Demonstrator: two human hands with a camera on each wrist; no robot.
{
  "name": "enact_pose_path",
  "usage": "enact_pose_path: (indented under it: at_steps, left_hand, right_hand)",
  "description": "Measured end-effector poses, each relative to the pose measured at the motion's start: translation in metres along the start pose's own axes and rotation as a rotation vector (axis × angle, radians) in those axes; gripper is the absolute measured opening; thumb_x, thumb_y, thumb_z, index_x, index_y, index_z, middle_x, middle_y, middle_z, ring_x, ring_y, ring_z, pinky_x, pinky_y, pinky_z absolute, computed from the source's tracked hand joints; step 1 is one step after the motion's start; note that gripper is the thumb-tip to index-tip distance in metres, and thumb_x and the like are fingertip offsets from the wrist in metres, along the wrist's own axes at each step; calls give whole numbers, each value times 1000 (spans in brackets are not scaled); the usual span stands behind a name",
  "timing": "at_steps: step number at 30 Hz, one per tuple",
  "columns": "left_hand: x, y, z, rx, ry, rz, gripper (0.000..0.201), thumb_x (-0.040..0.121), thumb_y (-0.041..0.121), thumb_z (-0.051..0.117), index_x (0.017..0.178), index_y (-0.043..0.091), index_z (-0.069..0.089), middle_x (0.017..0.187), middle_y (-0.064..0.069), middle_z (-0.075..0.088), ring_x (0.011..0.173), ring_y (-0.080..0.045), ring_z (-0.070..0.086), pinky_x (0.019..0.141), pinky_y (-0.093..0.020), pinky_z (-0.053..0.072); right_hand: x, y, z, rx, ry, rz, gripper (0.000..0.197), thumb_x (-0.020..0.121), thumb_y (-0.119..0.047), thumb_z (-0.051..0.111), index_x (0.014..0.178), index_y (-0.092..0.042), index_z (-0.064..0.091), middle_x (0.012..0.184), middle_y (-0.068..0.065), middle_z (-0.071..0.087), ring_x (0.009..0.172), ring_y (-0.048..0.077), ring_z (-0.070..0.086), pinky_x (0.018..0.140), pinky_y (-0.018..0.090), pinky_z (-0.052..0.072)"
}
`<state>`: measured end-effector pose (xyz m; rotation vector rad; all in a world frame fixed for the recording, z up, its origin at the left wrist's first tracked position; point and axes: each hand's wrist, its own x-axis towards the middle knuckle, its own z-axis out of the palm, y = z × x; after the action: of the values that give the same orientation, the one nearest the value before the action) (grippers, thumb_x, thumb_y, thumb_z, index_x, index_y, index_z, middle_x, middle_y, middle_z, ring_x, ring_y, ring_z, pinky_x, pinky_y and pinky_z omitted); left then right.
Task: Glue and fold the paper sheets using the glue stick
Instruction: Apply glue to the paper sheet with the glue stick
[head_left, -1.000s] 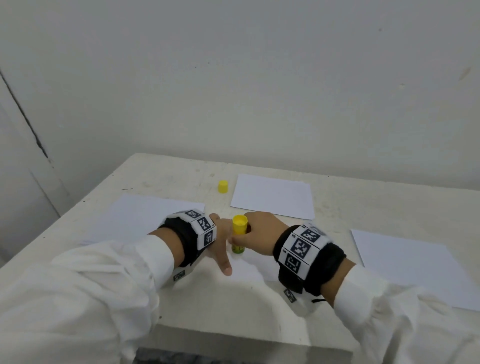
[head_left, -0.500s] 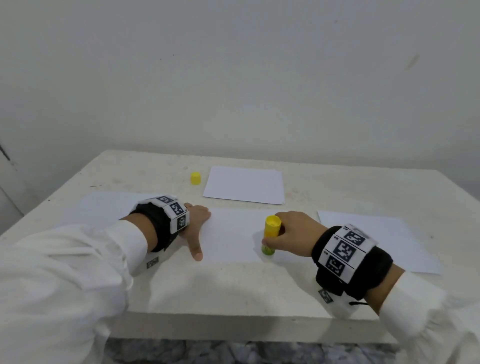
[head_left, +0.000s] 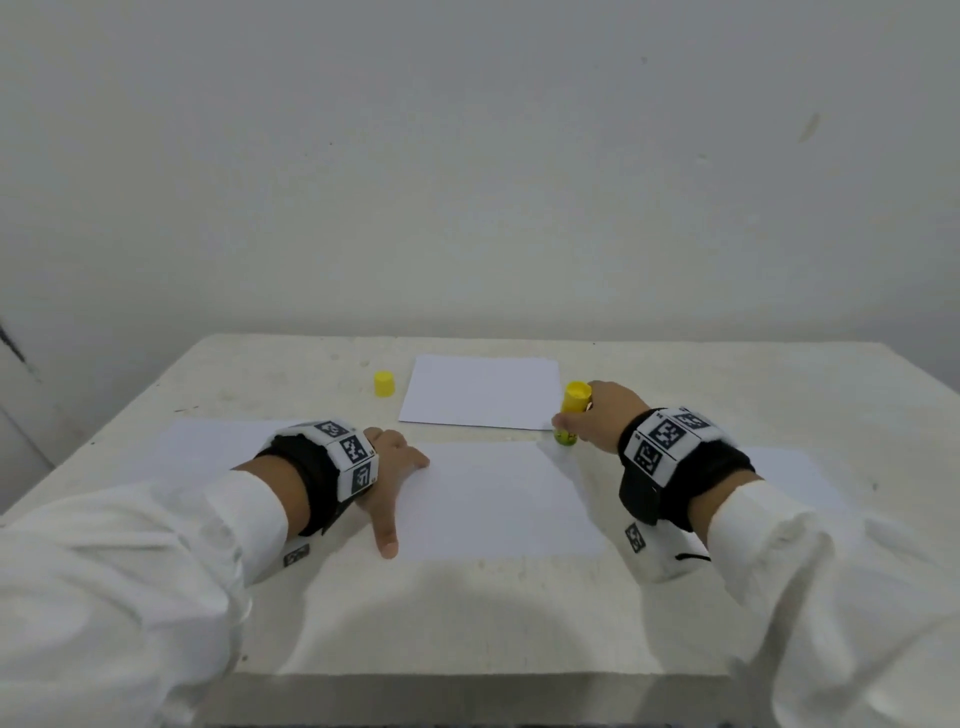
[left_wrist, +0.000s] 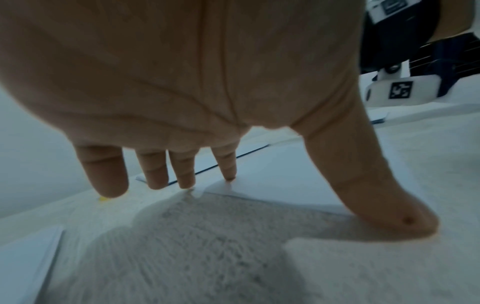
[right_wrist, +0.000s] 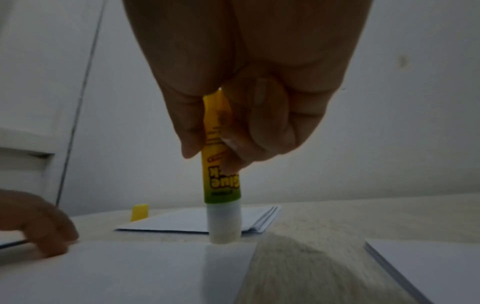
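A sheet (head_left: 498, 499) lies at the table's (head_left: 467, 623) near middle — stacks to its left (head_left: 208, 447), right (head_left: 800, 467) and behind (head_left: 480, 391). The cap (head_left: 384, 383) stands left of the far stack; the glue stick (head_left: 571, 413) stands on the sheet's far right corner.

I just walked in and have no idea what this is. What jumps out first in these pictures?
The bright yellow glue stick stands out: the right hand grips it upright, its white tip pressed on the far right corner of the middle paper sheet. The left hand lies flat, pinning that sheet's left edge. A small yellow cap stands alone farther back on the table, left of a folded sheet.
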<state>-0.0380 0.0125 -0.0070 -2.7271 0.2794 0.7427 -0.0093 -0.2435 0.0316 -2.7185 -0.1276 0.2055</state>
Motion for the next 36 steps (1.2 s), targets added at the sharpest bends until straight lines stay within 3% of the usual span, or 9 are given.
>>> enact_pose_path:
  at_steps: [3, 6, 10, 17, 26, 30, 33, 36]
  left_hand:
    - [-3, 7, -10, 30, -4, -23, 117, 56, 67, 78, 150, 27, 21, 153, -4, 16, 142, -27, 16, 116, -46, 20]
    - [4, 30, -27, -2, 75, 14, 107, 61, 69, 74, 147, 24, 30, 149, -4, 25, 137, -27, 26, 113, -44, 28]
    - [25, 83, -47, -109, 104, 126, 97, 72, 64, 68, 150, 27, 23, 154, -4, 26, 138, -29, 30, 113, -45, 28]
    - [36, 108, -50, -5, 50, 82, 98, 73, 65, 66, 151, 29, 18, 150, -7, 26, 134, -34, 33, 107, -52, 35]
    - [29, 106, -51, -50, 29, 78, 99, 75, 65, 65, 152, 31, 13, 155, -4, 17, 141, -32, 25, 113, -48, 27]
    - [24, 106, -49, -103, 62, 103, 100, 77, 60, 66, 153, 26, 11, 157, -4, 15, 143, -30, 20, 115, -45, 22]
    - [23, 103, -43, -226, 124, 119, 104, 73, 52, 75, 152, 26, 12, 155, -2, 24, 140, -27, 29, 114, -42, 26]
    - [24, 101, -36, -308, 147, 117, 99, 70, 49, 78, 147, 29, 21, 150, 1, 33, 134, -26, 37, 110, -42, 31]
  right_hand:
    - [9, -2, 5, -40, -37, 8, 25, 91, -32, 58, 88, -8, 52, 89, 8, 55, 82, 23, 51, 71, 27, 38]
    - [15, 1, 8, -13, -47, 16, 27, 89, -34, 59, 84, -8, 53, 85, 8, 56, 78, 22, 52, 70, 27, 39]
    - [20, 4, 7, 6, -63, 11, 28, 89, -36, 60, 84, -8, 54, 86, 8, 60, 78, 22, 55, 72, 28, 41]
    - [14, 9, 2, -8, -131, -31, 29, 87, -37, 61, 90, -9, 54, 91, 8, 60, 82, 22, 55, 74, 29, 41]
    - [-48, 19, -5, 16, -277, -135, 22, 86, -32, 65, 80, -13, 55, 72, -3, 55, 67, 13, 51, 65, 25, 40]
    - [-59, 27, -14, 140, -349, -93, 17, 80, -19, 70, 91, -7, 64, 72, 2, 65, 58, 12, 58, 54, 22, 42]
    - [-52, 38, -25, 376, -261, -24, 19, 78, -7, 68, 90, -14, 55, 81, 7, 72, 63, 15, 65, 46, 21, 38]
    - [-32, 43, -31, 438, -37, 38, 9, 82, -13, 61, 88, -14, 55, 81, 5, 67, 62, 15, 54, 53, 23, 38]
